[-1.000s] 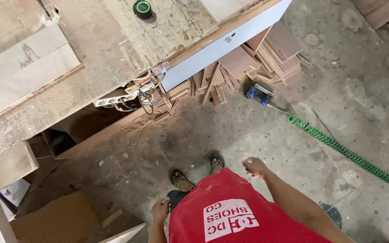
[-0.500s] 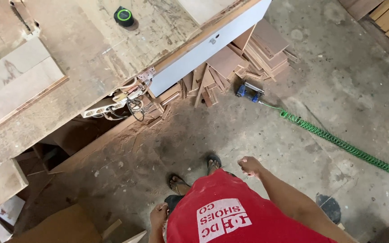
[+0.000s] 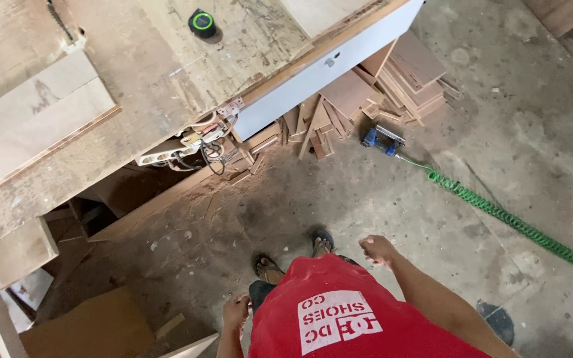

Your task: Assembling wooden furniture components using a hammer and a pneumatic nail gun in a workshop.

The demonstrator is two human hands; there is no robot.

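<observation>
I look straight down at my red shirt and sandalled feet on a dusty concrete floor. My right hand [image 3: 378,250] hangs at my side with fingers loosely curled and nothing in it. My left hand [image 3: 235,311] hangs low beside my hip, fingers curled, nothing visible in it. A worn wooden workbench [image 3: 134,99] stands in front of me. On its top lies a black and green tape measure [image 3: 202,22].
A white power strip with tangled cables [image 3: 180,149] hangs at the bench edge. Offcut boards [image 3: 379,83] are piled under the bench. A blue air tool [image 3: 379,139] lies on the floor, joined to a coiled green hose [image 3: 512,222]. Cardboard [image 3: 87,328] lies at lower left.
The view has shifted, so the bench, tape measure and hose slide to the left and down in frame. My hands stay hanging at my sides.
</observation>
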